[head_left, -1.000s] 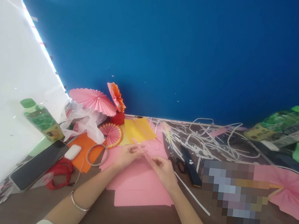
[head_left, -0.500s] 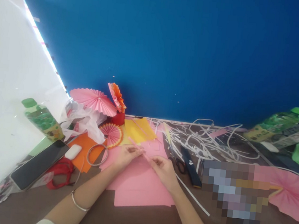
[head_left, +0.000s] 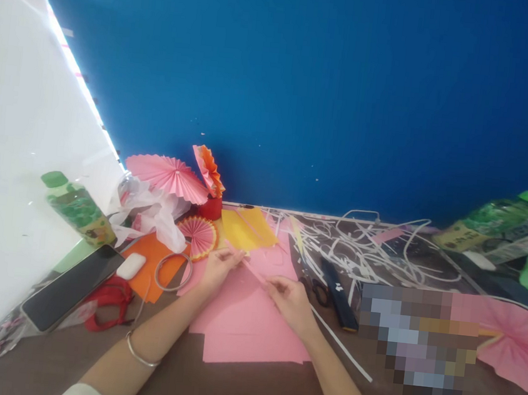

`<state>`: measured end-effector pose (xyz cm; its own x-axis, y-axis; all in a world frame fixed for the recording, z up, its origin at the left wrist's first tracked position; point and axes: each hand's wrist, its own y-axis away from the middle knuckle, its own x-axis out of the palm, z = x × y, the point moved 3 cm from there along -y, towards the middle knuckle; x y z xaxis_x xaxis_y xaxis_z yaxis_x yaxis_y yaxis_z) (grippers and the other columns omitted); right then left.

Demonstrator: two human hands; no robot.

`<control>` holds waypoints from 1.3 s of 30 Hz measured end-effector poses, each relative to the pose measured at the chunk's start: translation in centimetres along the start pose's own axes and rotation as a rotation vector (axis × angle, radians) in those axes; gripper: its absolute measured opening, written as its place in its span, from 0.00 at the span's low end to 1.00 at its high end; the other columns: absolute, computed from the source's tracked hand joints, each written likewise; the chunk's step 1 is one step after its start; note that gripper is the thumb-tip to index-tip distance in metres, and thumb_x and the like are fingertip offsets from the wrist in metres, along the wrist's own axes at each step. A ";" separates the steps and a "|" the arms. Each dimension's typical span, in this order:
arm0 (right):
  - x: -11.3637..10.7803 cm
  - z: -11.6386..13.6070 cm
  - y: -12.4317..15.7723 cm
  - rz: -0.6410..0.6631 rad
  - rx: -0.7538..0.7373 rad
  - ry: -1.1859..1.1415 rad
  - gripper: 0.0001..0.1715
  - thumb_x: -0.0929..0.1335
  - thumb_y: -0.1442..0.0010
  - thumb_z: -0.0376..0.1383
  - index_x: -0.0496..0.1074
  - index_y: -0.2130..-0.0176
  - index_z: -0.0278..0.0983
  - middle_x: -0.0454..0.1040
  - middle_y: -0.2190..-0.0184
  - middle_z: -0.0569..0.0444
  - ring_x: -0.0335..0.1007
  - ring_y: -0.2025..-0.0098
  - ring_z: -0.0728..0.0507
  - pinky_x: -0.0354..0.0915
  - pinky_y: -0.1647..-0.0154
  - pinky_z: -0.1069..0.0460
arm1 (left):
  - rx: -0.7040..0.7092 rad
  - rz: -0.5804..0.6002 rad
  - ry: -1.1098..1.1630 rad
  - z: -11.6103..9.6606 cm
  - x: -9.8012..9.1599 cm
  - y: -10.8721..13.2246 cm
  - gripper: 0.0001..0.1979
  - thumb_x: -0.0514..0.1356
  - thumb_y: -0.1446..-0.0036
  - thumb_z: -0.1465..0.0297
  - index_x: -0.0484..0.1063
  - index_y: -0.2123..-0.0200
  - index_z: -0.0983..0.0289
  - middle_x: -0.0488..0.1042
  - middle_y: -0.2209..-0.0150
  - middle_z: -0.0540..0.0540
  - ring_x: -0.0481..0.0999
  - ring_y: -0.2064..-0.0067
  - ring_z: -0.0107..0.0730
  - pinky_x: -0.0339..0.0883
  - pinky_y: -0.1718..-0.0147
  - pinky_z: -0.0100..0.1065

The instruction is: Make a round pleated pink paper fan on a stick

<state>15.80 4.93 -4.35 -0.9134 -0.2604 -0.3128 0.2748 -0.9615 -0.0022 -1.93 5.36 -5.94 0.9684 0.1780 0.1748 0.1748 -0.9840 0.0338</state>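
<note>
A narrow strip of pink paper (head_left: 254, 270) stretches between my two hands, above several pink sheets (head_left: 253, 341) on the brown table. My left hand (head_left: 220, 270) pinches the strip's far left part. My right hand (head_left: 287, 297) has its thumb and fingers closed on the near right end. Beyond the hands lies a yellow sheet (head_left: 244, 230) with a pink strip across it. Close to my left hand is a round pleated pink fan (head_left: 197, 239) with a yellow and orange rim. Scissors (head_left: 320, 293) lie right of my right hand.
White paper strips (head_left: 357, 251) sprawl tangled at the back right, near a dark box cutter-like bar (head_left: 337, 293). On the left are a phone (head_left: 73, 287), a white case (head_left: 131, 266), a tape ring (head_left: 174, 272) and a green-capped bottle (head_left: 78, 209). A blue panel (head_left: 304, 88) stands behind.
My left hand has slid left and slightly away along the pink strip, so the gap between my hands has widened. My right hand stays nearly in place.
</note>
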 end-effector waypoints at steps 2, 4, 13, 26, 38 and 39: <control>0.0 0.0 0.0 0.019 -0.004 0.004 0.17 0.67 0.50 0.46 0.73 0.75 0.34 0.67 0.82 0.56 0.57 0.81 0.51 0.56 0.80 0.55 | 0.006 0.011 -0.007 0.0 0.1 0.0 0.16 0.62 0.54 0.58 0.73 0.79 0.67 0.74 0.76 0.54 0.71 0.71 0.29 0.62 0.69 0.29; 0.0 -0.1 0.0 0.026 -0.006 0.003 0.18 0.66 0.50 0.47 0.72 0.76 0.34 0.66 0.83 0.56 0.57 0.82 0.51 0.55 0.81 0.55 | -0.009 0.026 0.012 0.1 0.1 0.0 0.16 0.62 0.54 0.58 0.74 0.76 0.67 0.75 0.73 0.55 0.72 0.71 0.29 0.63 0.68 0.30; -0.3 -0.9 -0.4 0.037 0.007 0.014 0.17 0.65 0.51 0.46 0.70 0.75 0.35 0.68 0.80 0.54 0.60 0.79 0.49 0.57 0.78 0.54 | -0.104 -0.093 0.351 0.7 -0.6 -1.1 0.18 0.66 0.58 0.59 0.73 0.69 0.68 0.76 0.72 0.56 0.74 0.72 0.27 0.64 0.74 0.26; -0.4 -0.8 0.5 -0.114 -0.355 0.453 0.14 0.60 0.41 0.39 0.67 0.75 0.38 0.71 0.75 0.52 0.66 0.70 0.45 0.57 0.68 0.52 | -0.076 -0.062 0.339 0.4 -0.7 -1.3 0.22 0.67 0.60 0.59 0.69 0.65 0.68 0.77 0.70 0.58 0.77 0.68 0.33 0.66 0.73 0.27; 0.1 -0.2 0.2 -0.074 -0.143 0.100 0.14 0.66 0.48 0.44 0.72 0.72 0.36 0.75 0.73 0.51 0.69 0.69 0.43 0.64 0.67 0.50 | -0.003 0.102 0.104 0.6 -0.3 -1.0 0.23 0.64 0.54 0.60 0.66 0.57 0.66 0.77 0.65 0.61 0.76 0.67 0.32 0.67 0.68 0.31; 0.2 -0.2 0.2 -0.069 -0.125 0.064 0.14 0.67 0.49 0.44 0.73 0.73 0.36 0.75 0.72 0.50 0.69 0.69 0.43 0.64 0.66 0.50 | -0.008 0.120 0.106 0.6 -0.2 -1.0 0.22 0.64 0.54 0.61 0.66 0.58 0.66 0.77 0.65 0.61 0.76 0.65 0.33 0.67 0.67 0.31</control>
<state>15.76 4.72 -4.64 -0.9114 -0.1842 -0.3681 0.2512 -0.9573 -0.1428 -2.20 6.29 -6.63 0.9579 0.0587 0.2809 0.0571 -0.9983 0.0138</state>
